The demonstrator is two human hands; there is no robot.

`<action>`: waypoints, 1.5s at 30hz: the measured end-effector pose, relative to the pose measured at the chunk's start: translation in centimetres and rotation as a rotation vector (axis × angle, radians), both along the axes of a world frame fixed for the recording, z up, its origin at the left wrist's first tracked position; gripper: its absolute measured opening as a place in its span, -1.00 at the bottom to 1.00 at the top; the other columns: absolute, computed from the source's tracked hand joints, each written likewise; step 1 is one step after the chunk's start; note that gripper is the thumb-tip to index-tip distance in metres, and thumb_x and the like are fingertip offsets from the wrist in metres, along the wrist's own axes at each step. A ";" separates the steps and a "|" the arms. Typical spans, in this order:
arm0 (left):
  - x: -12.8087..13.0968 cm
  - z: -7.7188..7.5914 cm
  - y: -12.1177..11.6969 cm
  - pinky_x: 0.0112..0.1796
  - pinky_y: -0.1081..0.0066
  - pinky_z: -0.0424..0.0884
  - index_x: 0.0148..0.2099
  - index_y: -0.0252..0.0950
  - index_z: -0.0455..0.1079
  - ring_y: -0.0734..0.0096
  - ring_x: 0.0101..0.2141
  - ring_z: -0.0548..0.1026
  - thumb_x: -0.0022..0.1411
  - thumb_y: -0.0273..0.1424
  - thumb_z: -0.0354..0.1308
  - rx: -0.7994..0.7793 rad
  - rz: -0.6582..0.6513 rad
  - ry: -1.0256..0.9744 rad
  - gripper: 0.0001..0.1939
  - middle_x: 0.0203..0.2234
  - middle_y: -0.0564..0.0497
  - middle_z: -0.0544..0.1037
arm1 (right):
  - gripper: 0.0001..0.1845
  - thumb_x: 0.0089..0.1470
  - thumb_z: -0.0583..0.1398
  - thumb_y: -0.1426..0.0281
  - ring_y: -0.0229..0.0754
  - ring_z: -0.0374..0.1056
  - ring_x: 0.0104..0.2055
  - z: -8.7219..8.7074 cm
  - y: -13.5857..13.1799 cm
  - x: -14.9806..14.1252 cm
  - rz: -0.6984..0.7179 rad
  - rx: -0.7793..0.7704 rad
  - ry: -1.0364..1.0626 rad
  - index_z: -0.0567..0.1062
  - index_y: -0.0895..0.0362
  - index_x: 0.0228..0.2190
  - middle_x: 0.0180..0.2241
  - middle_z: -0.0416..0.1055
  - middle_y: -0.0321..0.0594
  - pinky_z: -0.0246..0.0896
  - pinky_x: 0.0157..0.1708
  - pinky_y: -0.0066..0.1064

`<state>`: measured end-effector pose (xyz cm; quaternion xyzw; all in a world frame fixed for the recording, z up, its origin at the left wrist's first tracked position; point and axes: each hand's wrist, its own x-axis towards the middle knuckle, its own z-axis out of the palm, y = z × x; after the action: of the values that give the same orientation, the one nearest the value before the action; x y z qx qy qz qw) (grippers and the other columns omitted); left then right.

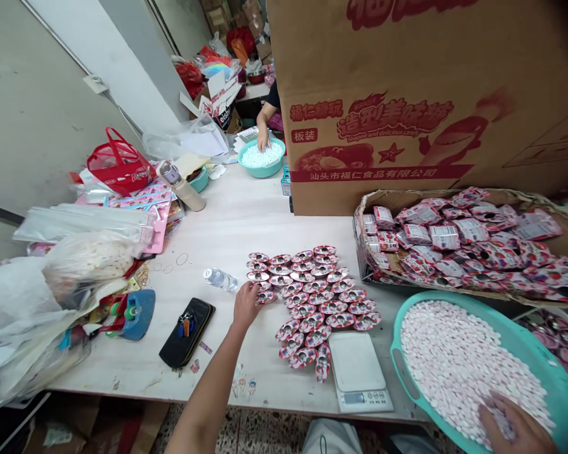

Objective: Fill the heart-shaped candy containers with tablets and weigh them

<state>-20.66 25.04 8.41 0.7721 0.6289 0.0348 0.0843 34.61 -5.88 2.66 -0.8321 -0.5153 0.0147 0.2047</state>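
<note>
My left hand [246, 304] reaches across the white table [227, 221] and its fingers rest on the left edge of several small pink candy cups [312, 296] laid out in overlapping rows. Its fingers are curled over one cup. My right hand [520, 429] is sunk into the white and pink tablets that fill a teal basin [558, 378] at the lower right; its fingers are buried among them. A small white scale [357, 372] sits just below the cups, near the table's front edge.
A shallow cardboard tray [473, 243] of pink packets sits behind the basin, under a large printed carton [426, 94]. A black pouch with keys [187, 331], a small water bottle [219, 278] and plastic bags [52, 277] lie left. Another person's hand [264, 135] is in a far teal bowl.
</note>
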 end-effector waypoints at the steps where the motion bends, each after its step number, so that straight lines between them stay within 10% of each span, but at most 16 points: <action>1: 0.0 -0.1 0.0 -0.01 0.21 0.25 -0.04 -0.18 0.25 0.13 0.00 0.28 -0.01 -0.42 0.22 -0.003 -0.008 -0.016 -0.56 0.00 -0.11 0.25 | -0.68 -0.15 0.06 0.13 0.14 0.42 -0.23 0.3 0.1 0.0 0.024 -0.019 0.017 0.44 -0.01 -0.36 -0.31 0.48 -0.10 0.30 -0.14 -0.02; 15: 3.9 -0.4 -0.9 0.02 0.18 0.28 -0.01 -0.23 0.23 0.08 0.07 0.24 -0.01 -0.29 0.24 0.043 0.171 -0.034 -0.51 0.06 -0.17 0.22 | -0.60 0.00 0.05 0.14 0.03 0.31 -0.08 0.9 0.3 0.1 0.122 -0.048 0.063 0.43 0.19 -0.28 -0.19 0.42 -0.01 0.17 -0.01 -0.12; 21: 8.7 2.3 -4.1 0.12 0.01 0.09 0.09 -0.32 0.16 -0.07 0.18 0.05 0.03 -0.24 0.20 0.222 0.238 -0.063 -0.40 0.11 -0.28 0.16 | -0.66 0.07 0.07 0.19 -0.06 0.30 -0.08 2.9 1.8 2.1 0.283 -0.028 0.222 0.41 0.16 -0.23 -0.19 0.41 -0.07 0.20 -0.02 -0.18; 31: 31.7 10.1 -7.5 0.18 -0.01 0.00 0.05 -0.24 0.24 0.02 0.23 0.01 0.16 -0.23 0.08 0.221 -0.068 -0.350 -0.58 0.11 -0.17 0.25 | -0.65 0.14 0.02 0.28 -0.07 0.23 0.03 6.5 7.5 8.0 0.545 -0.058 0.225 0.42 0.19 -0.12 -0.07 0.36 -0.04 0.13 0.06 -0.18; 45: 66.0 7.5 -1.6 0.00 0.15 0.26 -0.01 -0.33 0.31 0.09 0.00 0.32 0.14 -0.31 0.07 -0.035 -0.543 -0.203 -0.63 -0.07 -0.24 0.39 | -0.38 0.00 0.14 0.10 0.08 0.01 0.24 3.4 6.6 8.5 0.483 -0.324 0.385 0.33 0.07 0.08 0.20 0.12 -0.13 -0.07 0.19 -0.14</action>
<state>45.34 23.41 15.92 0.9032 0.3879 0.0773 0.1666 43.07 0.72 6.08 -0.6898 -0.6402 0.3009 0.1542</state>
